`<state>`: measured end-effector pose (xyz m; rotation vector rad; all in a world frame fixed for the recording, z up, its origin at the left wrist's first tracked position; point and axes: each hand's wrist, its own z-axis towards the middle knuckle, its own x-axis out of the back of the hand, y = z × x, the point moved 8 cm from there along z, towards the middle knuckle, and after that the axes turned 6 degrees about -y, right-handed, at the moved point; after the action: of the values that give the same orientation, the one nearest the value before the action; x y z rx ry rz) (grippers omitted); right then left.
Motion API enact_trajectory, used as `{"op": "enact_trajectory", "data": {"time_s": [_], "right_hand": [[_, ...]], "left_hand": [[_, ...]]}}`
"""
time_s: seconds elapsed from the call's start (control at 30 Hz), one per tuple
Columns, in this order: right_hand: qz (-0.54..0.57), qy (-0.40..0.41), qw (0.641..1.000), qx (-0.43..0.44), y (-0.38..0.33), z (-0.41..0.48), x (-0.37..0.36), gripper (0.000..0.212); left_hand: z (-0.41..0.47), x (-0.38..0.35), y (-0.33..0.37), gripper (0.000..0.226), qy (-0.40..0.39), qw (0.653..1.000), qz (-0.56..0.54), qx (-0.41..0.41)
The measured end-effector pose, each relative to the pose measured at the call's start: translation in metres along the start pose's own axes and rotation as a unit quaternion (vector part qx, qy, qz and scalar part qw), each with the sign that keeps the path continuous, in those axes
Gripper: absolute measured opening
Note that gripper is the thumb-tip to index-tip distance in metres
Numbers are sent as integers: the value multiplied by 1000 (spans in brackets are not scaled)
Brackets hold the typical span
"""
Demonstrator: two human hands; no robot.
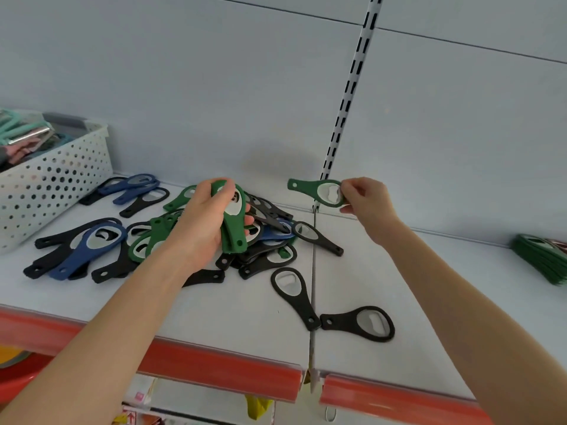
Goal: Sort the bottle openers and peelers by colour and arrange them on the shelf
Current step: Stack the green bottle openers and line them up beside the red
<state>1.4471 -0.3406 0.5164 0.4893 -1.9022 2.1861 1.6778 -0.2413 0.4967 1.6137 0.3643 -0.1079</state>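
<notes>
Collecting green openers from mixed pile (214, 240) on shelf (399, 286). Left hand (205, 222) clamps stack of green bottle openers (233, 222); right hand (368, 199) pinches single green opener (316, 191) by head, above shelf. Next likely: add it to stack, or carry to sorted green stack (543, 259) far right.

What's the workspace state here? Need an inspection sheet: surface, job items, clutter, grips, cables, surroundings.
Surface: white shelf, two panels meeting at a seam, red front strip.
Job's things: mixed pile of black, blue and green openers, mostly left of the seam; green stack at far right; two black openers near the front.
Clutter: white perforated basket at left, contents unclear.
Grips: left grip holds a bundle of green openers; right grip pinches one green opener by its head.
Cables: nothing seen.
Surroundings: grey back panel, slotted upright.
</notes>
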Motion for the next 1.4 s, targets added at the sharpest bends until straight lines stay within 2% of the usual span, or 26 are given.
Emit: {"op": "enact_trajectory", "data": {"time_s": [0.1, 0.2, 0.27, 0.33, 0.43, 0.5, 0.57, 0.7, 0.77, 0.83, 0.87, 0.93, 1.0, 1.1, 1.17, 1.23, 1.27, 1.33, 1.4], "right_hand": [[23, -172, 984, 44, -37, -18, -48, 18], [-19, -270, 956, 113, -74, -39, -104, 16], [-34, -288, 944, 154, -93, -48, -134, 11], [-47, -287, 940, 178, -105, -49, -158, 8], [-82, -264, 948, 156, -106, -36, -186, 6], [-144, -277, 940, 136, -100, -32, -210, 11], [-235, -294, 915, 144, -99, -38, -234, 19], [-410, -290, 856, 119, -93, -49, -269, 51], [-435, -283, 850, 91, -89, -47, -273, 47], [-394, -264, 878, 64, -87, -45, -267, 31], [-362, -246, 898, 50, -87, -44, -262, 29], [-306, -210, 928, 25, -89, -43, -246, 41], [-253, -168, 952, 20, -95, -45, -231, 42], [-79, -69, 994, 2, -107, -52, -204, 17], [104, -31, 993, -38, -106, -61, -197, 10], [272, -26, 958, -88, -101, -71, -205, 12], [320, -36, 940, -109, -97, -76, -213, 13], [305, -86, 939, -130, -93, -85, -233, 14], [166, -133, 971, -112, -89, -89, -244, 15]], "left_hand": [[-6, 2, -5, 27, -54, 997, -22, 58], [-23, 7, -6, 31, -99, 992, -9, 78], [-35, 21, -3, 22, -101, 993, 6, 65], [-44, 47, 0, 20, -66, 996, -19, 56], [-54, 98, 7, 21, 30, 996, -79, 33], [-59, 127, 14, 25, 64, 993, -102, 10], [-61, 147, 21, 31, 62, 992, -110, -11], [-60, 162, 33, 38, 3, 995, -94, -10], [-58, 167, 35, 38, -17, 994, -109, 1], [-53, 174, 33, 46, -27, 991, -128, 22], [-51, 176, 32, 49, -39, 991, -127, 30], [-48, 176, 31, 49, -73, 990, -115, 39], [-46, 173, 30, 45, -98, 989, -106, 44], [-43, 170, 29, 31, -105, 988, -104, 36], [-40, 170, 28, 22, -90, 989, -115, 21], [-36, 165, 26, 21, -77, 987, -141, 13], [-36, 162, 25, 27, -75, 986, -150, 12], [-35, 154, 25, 39, -70, 985, -159, 6], [-35, 154, 29, 39, -48, 984, -169, -16]]}}
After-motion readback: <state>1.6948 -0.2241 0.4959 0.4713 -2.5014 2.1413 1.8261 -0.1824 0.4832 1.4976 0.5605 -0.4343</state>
